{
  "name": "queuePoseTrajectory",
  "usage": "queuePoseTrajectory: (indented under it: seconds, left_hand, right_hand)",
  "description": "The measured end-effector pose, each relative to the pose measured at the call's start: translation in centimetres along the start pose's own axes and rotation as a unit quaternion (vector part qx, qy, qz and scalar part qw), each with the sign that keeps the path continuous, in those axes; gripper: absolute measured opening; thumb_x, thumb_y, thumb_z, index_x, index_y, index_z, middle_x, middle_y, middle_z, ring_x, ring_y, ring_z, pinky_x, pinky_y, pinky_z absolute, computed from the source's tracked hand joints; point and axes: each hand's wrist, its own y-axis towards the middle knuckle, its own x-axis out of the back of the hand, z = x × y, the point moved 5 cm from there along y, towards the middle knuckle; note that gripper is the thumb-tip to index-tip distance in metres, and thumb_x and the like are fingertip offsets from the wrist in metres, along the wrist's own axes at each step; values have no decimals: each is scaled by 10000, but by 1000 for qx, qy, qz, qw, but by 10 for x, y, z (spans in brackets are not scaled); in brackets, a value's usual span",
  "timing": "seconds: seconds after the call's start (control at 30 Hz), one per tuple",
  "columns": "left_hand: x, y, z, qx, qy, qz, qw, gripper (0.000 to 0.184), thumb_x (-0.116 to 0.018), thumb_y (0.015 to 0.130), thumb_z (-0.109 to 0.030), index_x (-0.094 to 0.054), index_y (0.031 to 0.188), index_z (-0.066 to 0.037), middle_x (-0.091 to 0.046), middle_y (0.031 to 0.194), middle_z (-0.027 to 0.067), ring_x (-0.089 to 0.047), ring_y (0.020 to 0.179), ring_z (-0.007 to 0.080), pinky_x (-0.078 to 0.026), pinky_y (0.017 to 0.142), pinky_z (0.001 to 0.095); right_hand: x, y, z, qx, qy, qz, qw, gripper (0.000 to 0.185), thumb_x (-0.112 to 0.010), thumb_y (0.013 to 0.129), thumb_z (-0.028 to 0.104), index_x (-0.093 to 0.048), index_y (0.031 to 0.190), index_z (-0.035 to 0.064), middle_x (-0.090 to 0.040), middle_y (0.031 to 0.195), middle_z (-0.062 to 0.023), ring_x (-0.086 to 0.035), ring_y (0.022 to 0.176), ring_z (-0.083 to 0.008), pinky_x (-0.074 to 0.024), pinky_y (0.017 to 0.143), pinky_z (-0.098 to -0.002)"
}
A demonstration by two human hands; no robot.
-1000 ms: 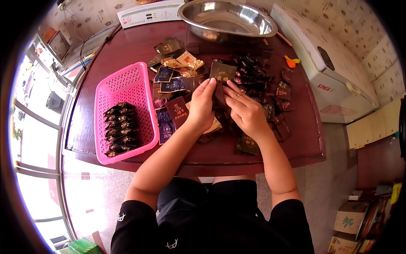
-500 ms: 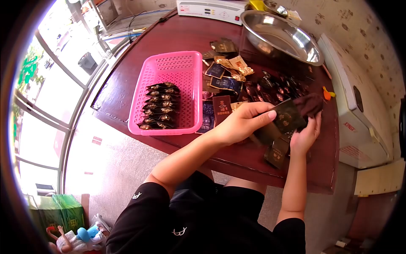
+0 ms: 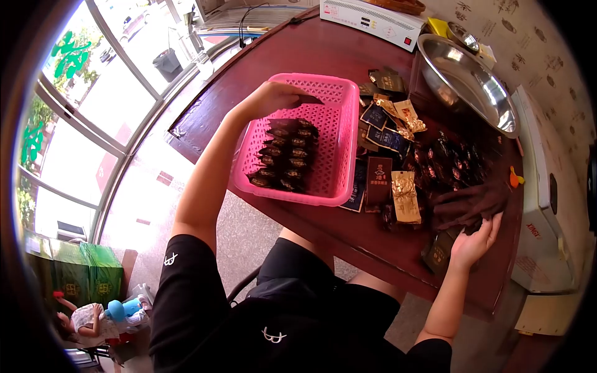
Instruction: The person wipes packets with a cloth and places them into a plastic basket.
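pinching dark packet jutting from left hand grip, over pink basket; right hand grip closed on dark cloth.

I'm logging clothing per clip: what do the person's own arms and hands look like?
The short black fabric left sleeve bears a small white line logo near its hem; the short black fabric right sleeve shows none. The ungloved left hand and ungloved right hand show no watch at the wrist.

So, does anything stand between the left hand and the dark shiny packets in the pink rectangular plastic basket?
Nothing visible does. The left hand is over the far part of the basket, and only pink plastic shows between it and the packets.
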Motion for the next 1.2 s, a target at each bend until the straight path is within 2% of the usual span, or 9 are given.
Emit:
queuePoseTrajectory:
  seconds: [0.03, 0.13, 0.27, 0.47, 0.63, 0.87, 1.0, 1.1, 1.2]
  left_hand:
    - [-7, -1, 9, 76, -6, 38, 996, 253, -565, 964, -117, -633, 1181, -4, -698, 1015, 93, -639, 890, 156, -517, 838, 309]
    - [-16, -2, 0, 17, 92, 86, 992, 270, -543, 984, -187, -637, 1171, -16, -694, 1024, 129, -642, 885, 192, -499, 860, 327]
    - [-29, -4, -9, 112, 151, 198, 962, 351, -510, 995, -301, -635, 1138, -6, -680, 1032, 174, -649, 944, 275, -485, 876, 389]
    - [-35, -6, 0, 36, 170, 177, 969, 349, -495, 993, -294, -588, 1186, -18, -639, 1108, 199, -594, 1073, 352, -451, 941, 421]
    - [-32, -6, -18, 27, 169, 151, 974, 343, -502, 989, -240, -566, 1234, -8, -620, 1171, 172, -585, 1108, 319, -440, 974, 389]
    - [-34, 0, -42, 58, 158, 128, 978, 376, -527, 970, -222, -562, 1269, 5, -629, 1218, 187, -586, 1150, 327, -444, 987, 387]
    - [-37, 9, -16, 27, 215, 87, 972, 293, -554, 939, -166, -628, 1163, 9, -671, 1080, 204, -633, 1036, 346, -482, 909, 393]
    - [-27, 9, -15, -8, 271, 109, 956, 128, -603, 807, -73, -700, 871, -21, -661, 816, 205, -655, 805, 364, -511, 743, 412]
    - [-23, 7, -20, -4, 292, 82, 953, 175, -599, 767, -57, -727, 886, -64, -684, 833, 163, -671, 820, 322, -524, 738, 411]
  right_hand:
    - [1, 1, 0, 1, 2, 3, 1000, 358, -454, 961, 47, -540, 1302, -22, -535, 1265, -61, -513, 1138, -169, -409, 1004, -329]
    - [-1, 0, 1, -8, -7, 3, 1000, 354, -463, 959, 46, -542, 1297, -25, -531, 1272, -59, -511, 1143, -169, -410, 1005, -331]
    - [-1, 1, -3, -7, -4, 16, 1000, 352, -468, 960, 46, -543, 1297, -20, -534, 1267, -55, -512, 1140, -166, -408, 1007, -333]
    - [0, 14, 4, -13, 30, -26, 999, 386, -476, 959, 100, -508, 1328, -8, -542, 1277, -69, -513, 1169, -189, -402, 1016, -364]
    - [9, 31, 20, -10, 98, -10, 995, 425, -422, 989, 215, -443, 1365, 18, -551, 1234, -129, -567, 1125, -253, -465, 982, -424]
    - [46, 55, 35, 54, 155, 8, 986, 412, -422, 1014, 266, -457, 1379, 79, -546, 1279, -66, -576, 1112, -239, -514, 923, -453]
    - [53, 57, 40, 50, 160, -32, 985, 402, -441, 1008, 259, -473, 1367, 79, -562, 1266, -69, -580, 1111, -241, -522, 911, -462]
    - [51, 62, 30, 19, 179, -39, 983, 404, -453, 1003, 271, -492, 1359, 84, -560, 1292, -59, -572, 1137, -233, -503, 936, -465]
    - [45, 56, 29, -5, 169, -39, 985, 430, -437, 1003, 283, -471, 1383, 85, -531, 1332, -58, -553, 1173, -223, -477, 970, -457]
